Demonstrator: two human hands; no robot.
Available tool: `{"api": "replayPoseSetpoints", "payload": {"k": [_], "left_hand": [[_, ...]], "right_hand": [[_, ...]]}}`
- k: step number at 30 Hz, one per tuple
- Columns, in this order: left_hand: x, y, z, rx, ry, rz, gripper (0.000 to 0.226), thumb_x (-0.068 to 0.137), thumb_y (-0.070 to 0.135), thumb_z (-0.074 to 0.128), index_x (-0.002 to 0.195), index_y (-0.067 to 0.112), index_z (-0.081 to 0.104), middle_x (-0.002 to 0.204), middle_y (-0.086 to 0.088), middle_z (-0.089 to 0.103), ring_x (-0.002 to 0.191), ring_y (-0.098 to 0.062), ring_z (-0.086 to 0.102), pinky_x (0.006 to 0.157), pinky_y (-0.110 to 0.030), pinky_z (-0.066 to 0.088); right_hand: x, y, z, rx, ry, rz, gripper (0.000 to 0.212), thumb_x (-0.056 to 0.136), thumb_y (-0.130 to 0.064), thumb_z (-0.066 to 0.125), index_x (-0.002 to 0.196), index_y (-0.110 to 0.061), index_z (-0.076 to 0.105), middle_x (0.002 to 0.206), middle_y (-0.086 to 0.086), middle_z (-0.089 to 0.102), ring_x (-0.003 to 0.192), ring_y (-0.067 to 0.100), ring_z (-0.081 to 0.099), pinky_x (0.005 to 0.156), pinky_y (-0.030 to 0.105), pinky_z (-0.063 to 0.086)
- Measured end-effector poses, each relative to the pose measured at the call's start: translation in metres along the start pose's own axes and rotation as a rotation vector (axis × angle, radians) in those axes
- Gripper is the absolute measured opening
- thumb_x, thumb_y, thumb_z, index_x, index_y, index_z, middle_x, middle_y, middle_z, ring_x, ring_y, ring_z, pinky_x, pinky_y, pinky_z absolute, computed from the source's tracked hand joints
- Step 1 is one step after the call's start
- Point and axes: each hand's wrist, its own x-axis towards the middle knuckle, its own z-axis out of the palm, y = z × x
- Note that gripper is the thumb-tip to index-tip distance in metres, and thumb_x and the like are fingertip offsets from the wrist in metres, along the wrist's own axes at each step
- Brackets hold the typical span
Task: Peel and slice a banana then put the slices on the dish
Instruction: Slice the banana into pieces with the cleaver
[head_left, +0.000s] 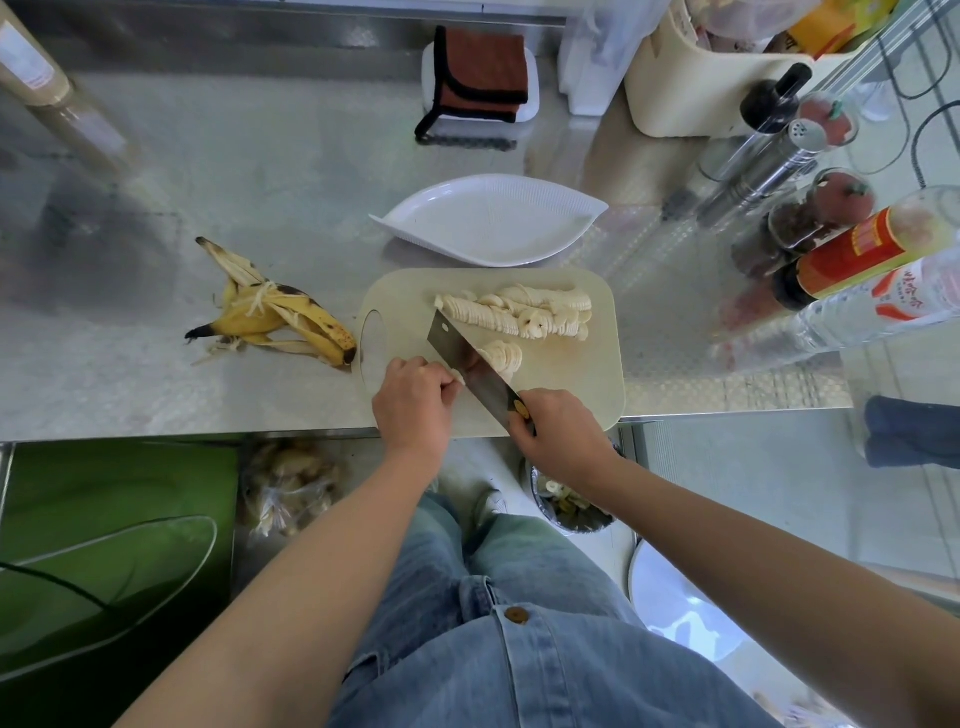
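On the cutting board, the right hand has its grip closed around the cleaver handle, while the left hand pinches the banana stub against the blade. Banana slices lie in rows on the board; the white leaf-shaped dish sits just behind it on the bench, the banana peel to the left.

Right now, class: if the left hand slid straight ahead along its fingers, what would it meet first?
The left hand points up-right at the cleaver. It would likely meet the blade's flat side first, with the small stack of banana slices just beyond it. Depth is uncertain.
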Motion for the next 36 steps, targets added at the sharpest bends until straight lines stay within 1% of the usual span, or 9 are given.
{"api": "replayPoseSetpoints", "payload": {"k": [4, 7, 12, 18, 22, 26, 31, 36], "left_hand": [[0.000, 0.000, 0.000, 0.001, 0.003, 0.001, 0.011, 0.084, 0.029, 0.071, 0.086, 0.019, 0.073, 0.086, 0.000, 0.065, 0.086, -0.019, 0.051, 0.055, -0.029, 0.033], [-0.001, 0.001, -0.001, 0.005, 0.009, 0.003, 0.010, 0.084, 0.028, 0.071, 0.085, 0.018, 0.073, 0.084, -0.001, 0.065, 0.086, -0.020, 0.052, 0.055, -0.029, 0.033], [-0.001, 0.001, -0.001, 0.008, 0.015, 0.004, 0.010, 0.083, 0.029, 0.072, 0.086, 0.019, 0.073, 0.084, 0.000, 0.066, 0.085, -0.019, 0.051, 0.055, -0.029, 0.035], [-0.001, 0.000, -0.001, 0.004, 0.017, 0.008, 0.010, 0.083, 0.029, 0.073, 0.086, 0.019, 0.073, 0.084, 0.000, 0.066, 0.084, -0.019, 0.051, 0.054, -0.029, 0.035], [-0.001, 0.001, 0.000, 0.008, 0.016, 0.000, 0.009, 0.083, 0.028, 0.073, 0.087, 0.019, 0.073, 0.084, 0.000, 0.066, 0.084, -0.019, 0.051, 0.054, -0.028, 0.035], [-0.002, 0.001, -0.001, 0.000, 0.013, 0.000, 0.009, 0.084, 0.028, 0.072, 0.085, 0.019, 0.073, 0.083, 0.000, 0.065, 0.084, -0.018, 0.050, 0.054, -0.028, 0.031], [-0.002, 0.000, -0.001, 0.005, 0.014, 0.006, 0.009, 0.083, 0.027, 0.073, 0.086, 0.019, 0.073, 0.084, 0.001, 0.065, 0.084, -0.018, 0.050, 0.054, -0.028, 0.033], [-0.001, 0.000, -0.001, 0.006, 0.005, 0.004, 0.009, 0.083, 0.028, 0.073, 0.087, 0.020, 0.073, 0.085, 0.001, 0.065, 0.085, -0.018, 0.050, 0.054, -0.028, 0.034]], "right_hand": [[-0.003, 0.001, -0.003, 0.025, 0.038, -0.010, 0.027, 0.092, -0.017, 0.049, 0.066, -0.010, 0.041, 0.064, 0.007, 0.048, 0.058, 0.027, 0.045, 0.051, 0.033, 0.030], [0.001, -0.005, -0.007, 0.047, 0.065, -0.026, 0.028, 0.091, -0.016, 0.049, 0.065, -0.009, 0.040, 0.062, 0.006, 0.046, 0.056, 0.028, 0.043, 0.051, 0.036, 0.031], [0.004, -0.007, -0.008, 0.033, 0.047, -0.028, 0.029, 0.091, -0.015, 0.048, 0.064, -0.010, 0.038, 0.060, 0.004, 0.043, 0.054, 0.025, 0.040, 0.051, 0.032, 0.026], [0.005, -0.009, -0.007, 0.019, 0.031, -0.019, 0.028, 0.092, -0.016, 0.047, 0.065, -0.010, 0.040, 0.062, 0.006, 0.046, 0.056, 0.025, 0.043, 0.051, 0.032, 0.025], [0.002, -0.005, -0.004, 0.003, -0.009, -0.008, 0.029, 0.093, -0.017, 0.047, 0.065, -0.011, 0.039, 0.063, 0.006, 0.047, 0.058, 0.025, 0.044, 0.051, 0.031, 0.026], [-0.005, 0.000, -0.006, -0.005, -0.003, -0.001, 0.029, 0.093, -0.018, 0.048, 0.066, -0.010, 0.040, 0.065, 0.006, 0.048, 0.060, 0.028, 0.046, 0.053, 0.033, 0.029], [0.000, -0.006, -0.009, 0.028, 0.039, -0.018, 0.027, 0.092, -0.017, 0.049, 0.067, -0.007, 0.044, 0.065, 0.009, 0.051, 0.059, 0.030, 0.048, 0.054, 0.038, 0.037], [0.003, -0.006, -0.006, 0.017, 0.036, -0.022, 0.027, 0.092, -0.017, 0.048, 0.067, -0.007, 0.045, 0.064, 0.009, 0.050, 0.058, 0.028, 0.047, 0.051, 0.033, 0.030]]}}
